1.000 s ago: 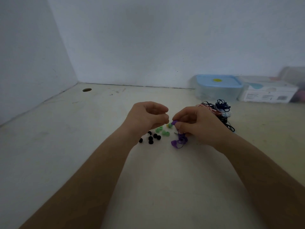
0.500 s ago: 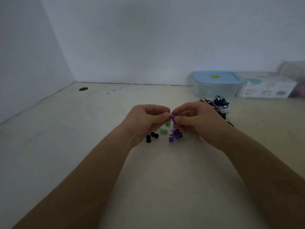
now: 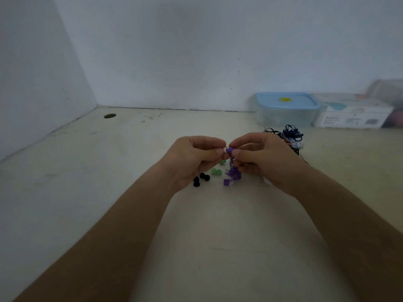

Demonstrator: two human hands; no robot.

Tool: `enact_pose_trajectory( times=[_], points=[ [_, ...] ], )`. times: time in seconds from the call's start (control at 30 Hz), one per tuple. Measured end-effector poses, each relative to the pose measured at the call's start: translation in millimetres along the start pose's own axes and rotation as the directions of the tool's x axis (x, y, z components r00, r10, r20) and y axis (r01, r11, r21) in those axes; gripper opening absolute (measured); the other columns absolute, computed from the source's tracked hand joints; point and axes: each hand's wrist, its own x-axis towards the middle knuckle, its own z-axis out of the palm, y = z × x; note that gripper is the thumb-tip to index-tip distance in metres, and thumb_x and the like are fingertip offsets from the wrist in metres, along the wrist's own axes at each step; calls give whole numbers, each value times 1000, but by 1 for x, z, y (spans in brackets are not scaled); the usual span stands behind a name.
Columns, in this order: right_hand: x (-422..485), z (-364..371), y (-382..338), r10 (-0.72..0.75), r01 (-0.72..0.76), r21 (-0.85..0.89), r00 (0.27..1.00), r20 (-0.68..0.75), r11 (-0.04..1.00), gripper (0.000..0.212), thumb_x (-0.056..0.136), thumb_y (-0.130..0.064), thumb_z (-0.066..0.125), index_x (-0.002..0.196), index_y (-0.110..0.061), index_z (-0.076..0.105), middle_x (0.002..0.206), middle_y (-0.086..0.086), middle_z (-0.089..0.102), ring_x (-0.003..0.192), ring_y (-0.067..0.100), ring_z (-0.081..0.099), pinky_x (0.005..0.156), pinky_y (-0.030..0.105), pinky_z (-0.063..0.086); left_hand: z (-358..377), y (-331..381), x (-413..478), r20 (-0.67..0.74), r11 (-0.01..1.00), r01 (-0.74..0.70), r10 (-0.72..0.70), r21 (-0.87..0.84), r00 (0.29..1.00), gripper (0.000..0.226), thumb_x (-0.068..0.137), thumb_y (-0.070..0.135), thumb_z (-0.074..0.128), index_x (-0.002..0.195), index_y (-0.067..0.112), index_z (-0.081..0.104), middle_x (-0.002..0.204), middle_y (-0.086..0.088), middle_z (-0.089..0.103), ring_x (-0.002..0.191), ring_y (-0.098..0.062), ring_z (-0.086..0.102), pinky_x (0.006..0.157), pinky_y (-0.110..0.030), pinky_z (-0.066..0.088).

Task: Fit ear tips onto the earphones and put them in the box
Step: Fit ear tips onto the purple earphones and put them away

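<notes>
Above the middle of the bench [image 3: 130, 153], the left grip [image 3: 192, 158] and the right grip [image 3: 263, 158] are held close together, fingertips almost meeting. A purple earphone [image 3: 229, 150] is pinched between the thumb and forefinger of the right grip. A small white ear tip [image 3: 224, 149] (only a sliver is seen) is pinched in the curled fingers of the left grip and held against the earphone's end. Whether the tip is seated cannot be told. Below the right grip the earphone's bundled purple cable [image 3: 233, 173] is hung, with a purple-and-white piece [image 3: 226, 182] at its lowest point; contact with the bench cannot be judged.

Loose green ear tips [image 3: 216, 171] are scattered on the bench just under the two grips, and black ear tips [image 3: 201, 179] are clustered beside them, partly hidden by the left grip. A tangle of dark blue earphones [image 3: 291, 132] is piled behind the right grip.

At the back edge of the bench, towards its right end, a clear box [image 3: 285, 114] with a blue lid is set against the wall, lid on, well apart from the purple earphone. A white carton [image 3: 353, 117] is placed just beside it. Near the back left corner a round hole [image 3: 110, 115] is seen in the bench.
</notes>
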Motion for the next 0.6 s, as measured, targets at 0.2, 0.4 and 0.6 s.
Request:
enact_pose_trajectory(
  times=[0.2,0.4,0.6],
  points=[
    [1,-1,1,10,-10,-12,1000,-2,1000,10,85,-4,73,96,-5,72,88,19,73,69,16,65,68,27,58,0,2,-2,9,1000,-3,3,-2,1000,17,86,-12,62,92,2,71,88,-13,76,84,-23,75,72,-22,60],
    [1,-2,0,7,-7,-23,1000,-9,1000,12,85,-5,74,97,-7,74,78,8,73,66,13,64,66,25,57,0,3,-3,20,1000,-1,1,-15,1000,16,85,-11,63,91,2,70,87,-13,76,80,-22,75,69,-22,60],
    [0,-2,-1,-17,17,-5,1000,1,1000,12,85,-2,72,95,-7,75,86,18,73,73,21,62,70,26,57,0,3,-3,42,1000,13,-13,0,999,15,85,-10,64,91,3,70,86,-12,76,79,-21,75,63,-19,58]
  ],
)
